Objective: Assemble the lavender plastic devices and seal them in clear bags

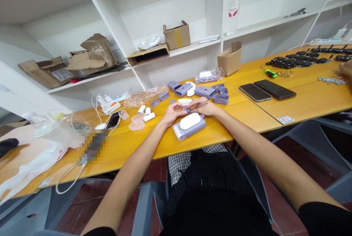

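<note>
Shelving [176, 5] in white fills the far wall from ten to two o'clock, holding torn cardboard [82, 60] and a small open box [177, 35]. Below it runs the yellow table [247, 118], which carries everything else. At nine o'clock lie a white plastic bag [35, 155] and a tangle of white cable [68, 181]; at two o'clock sit two dark phones [266, 90], with a green screwdriver [268, 73] and a spread of black parts [305, 59] beyond them. At twelve o'clock, just past the hands, purple plastic shells [203, 90] cluster near a small cardboard box [230, 60]. Right at the centre rests a purple case with a white pad on top [189, 126], close under both hands. The left hand [172, 113] and the right hand [206, 107] meet above it, fingers of both pinched on a small dark piece [192, 107] held between them, just above the table and at the far edge of the case. What the piece is cannot be told at this size. Judging by the grip, the work is at a fitting stage: the small piece is being lined up or worked in the fingertips. A next move would call for a steady pinch and careful alignment, since the piece looks small enough to slip among the loose parts nearby.
</note>
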Available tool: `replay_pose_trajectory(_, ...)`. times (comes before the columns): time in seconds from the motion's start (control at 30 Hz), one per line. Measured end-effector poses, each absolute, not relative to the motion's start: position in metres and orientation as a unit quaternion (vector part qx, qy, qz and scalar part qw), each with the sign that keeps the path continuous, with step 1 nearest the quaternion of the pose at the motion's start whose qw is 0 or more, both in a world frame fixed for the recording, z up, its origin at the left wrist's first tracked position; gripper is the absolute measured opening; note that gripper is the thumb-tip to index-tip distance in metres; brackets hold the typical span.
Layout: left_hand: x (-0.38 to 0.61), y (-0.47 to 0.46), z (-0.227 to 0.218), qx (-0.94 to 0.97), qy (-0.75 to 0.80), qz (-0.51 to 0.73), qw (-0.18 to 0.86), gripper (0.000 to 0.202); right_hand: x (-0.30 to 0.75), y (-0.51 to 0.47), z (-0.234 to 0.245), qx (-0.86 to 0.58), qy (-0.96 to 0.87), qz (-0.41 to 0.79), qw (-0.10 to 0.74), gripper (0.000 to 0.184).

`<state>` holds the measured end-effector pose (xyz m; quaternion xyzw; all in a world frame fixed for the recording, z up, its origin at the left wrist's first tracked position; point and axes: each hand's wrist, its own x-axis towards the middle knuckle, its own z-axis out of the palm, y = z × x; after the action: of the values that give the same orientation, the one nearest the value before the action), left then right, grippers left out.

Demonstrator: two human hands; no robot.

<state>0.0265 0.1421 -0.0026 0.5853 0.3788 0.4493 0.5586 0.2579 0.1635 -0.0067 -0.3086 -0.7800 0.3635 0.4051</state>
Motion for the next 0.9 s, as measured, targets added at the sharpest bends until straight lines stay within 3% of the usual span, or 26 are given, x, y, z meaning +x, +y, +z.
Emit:
replay_pose_trajectory(0.17,0.0268,0.1419,-0.0030,0.588,0.375,0.459,0.550,0.056,0.2558,0.1610,-0.0055,-0.353,-0.764,0.358,0.404,0.040)
replay_pose_trajectory(0.37,0.0287,0.1416,0.0003,0.591,0.374,0.467,0.541,0.053,0.2550,0.1590,-0.0027,-0.357,-0.766,0.324,0.426,0.038)
replay_pose_trajectory(0.9,0.0276,0.1412,0.0026,0.558,0.369,0.478,0.569,0.055,0.2570,0.1568,0.0003,-0.366,-0.745,0.382,0.407,0.039)
